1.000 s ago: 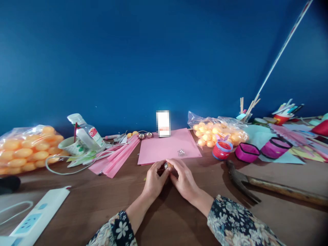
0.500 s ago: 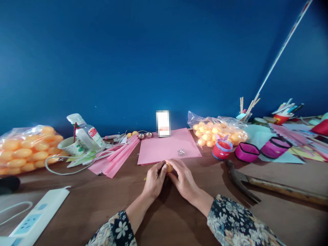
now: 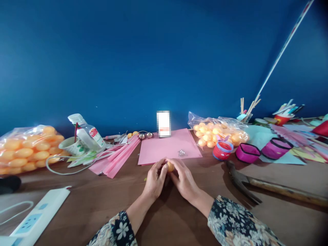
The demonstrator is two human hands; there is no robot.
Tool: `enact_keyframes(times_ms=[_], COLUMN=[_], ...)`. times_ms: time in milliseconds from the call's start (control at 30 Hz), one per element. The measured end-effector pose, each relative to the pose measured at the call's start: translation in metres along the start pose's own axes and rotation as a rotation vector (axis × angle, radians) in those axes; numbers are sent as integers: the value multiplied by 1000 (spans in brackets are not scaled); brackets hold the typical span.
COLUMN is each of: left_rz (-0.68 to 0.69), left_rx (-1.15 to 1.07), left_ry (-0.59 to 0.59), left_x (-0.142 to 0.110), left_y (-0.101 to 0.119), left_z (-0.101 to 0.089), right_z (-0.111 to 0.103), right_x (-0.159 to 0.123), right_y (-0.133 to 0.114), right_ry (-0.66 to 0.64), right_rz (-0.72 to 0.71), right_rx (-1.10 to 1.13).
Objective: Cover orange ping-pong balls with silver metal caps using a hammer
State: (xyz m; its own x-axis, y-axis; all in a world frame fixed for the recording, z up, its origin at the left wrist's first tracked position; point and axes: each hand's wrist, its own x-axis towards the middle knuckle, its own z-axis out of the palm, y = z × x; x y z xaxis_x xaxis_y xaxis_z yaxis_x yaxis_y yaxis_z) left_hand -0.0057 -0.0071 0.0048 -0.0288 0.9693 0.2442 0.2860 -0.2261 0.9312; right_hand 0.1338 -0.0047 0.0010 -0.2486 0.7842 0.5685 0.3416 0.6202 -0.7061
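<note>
Close to the pink paper's front edge, both hands are closed round one small orange ball (image 3: 170, 166), which looks like a table tennis ball. My left hand (image 3: 155, 179) has its thumb and fingers against the ball's left side. My right hand (image 3: 183, 179) curves over it from the right, fingertips meeting those of the left. Much of the ball is covered by fingers. Just beyond the hands lies the pink paper (image 3: 159, 150), with a small silvery trinket (image 3: 181, 152) on it.
Bags of orange balls stand at left (image 3: 24, 150) and right (image 3: 217, 131). A claw hammer (image 3: 279, 188) lies at right, near a red cup (image 3: 222, 151) and magenta fabric rings (image 3: 248, 153). A power strip (image 3: 38, 215) is at front left, pink strips (image 3: 120, 157) behind it.
The fingers have shifted slightly, and more of the orange ball shows between the hands. Nothing else has visibly moved on the table.
</note>
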Motion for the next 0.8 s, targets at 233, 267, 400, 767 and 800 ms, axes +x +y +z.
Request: enact_keyframes(times_ms=[233, 267, 400, 767, 800], left_rz=[45, 53, 72, 16, 12], left_rx=[55, 67, 93, 52, 50], left_ry=[-17, -16, -16, -67, -69], left_x=[0, 0, -1, -2, -3], left_y=[-7, -6, 0, 13, 14], left_z=[1, 0, -2, -4, -4], right_z=[1, 0, -1, -3, -3], right_x=[-1, -1, 0, 1, 1], right_y=[2, 2, -1, -7, -7], right_ry=[2, 3, 4, 1, 0], right_rz=[54, 49, 26, -6, -9], right_rx=[-66, -65, -59, -25, -26])
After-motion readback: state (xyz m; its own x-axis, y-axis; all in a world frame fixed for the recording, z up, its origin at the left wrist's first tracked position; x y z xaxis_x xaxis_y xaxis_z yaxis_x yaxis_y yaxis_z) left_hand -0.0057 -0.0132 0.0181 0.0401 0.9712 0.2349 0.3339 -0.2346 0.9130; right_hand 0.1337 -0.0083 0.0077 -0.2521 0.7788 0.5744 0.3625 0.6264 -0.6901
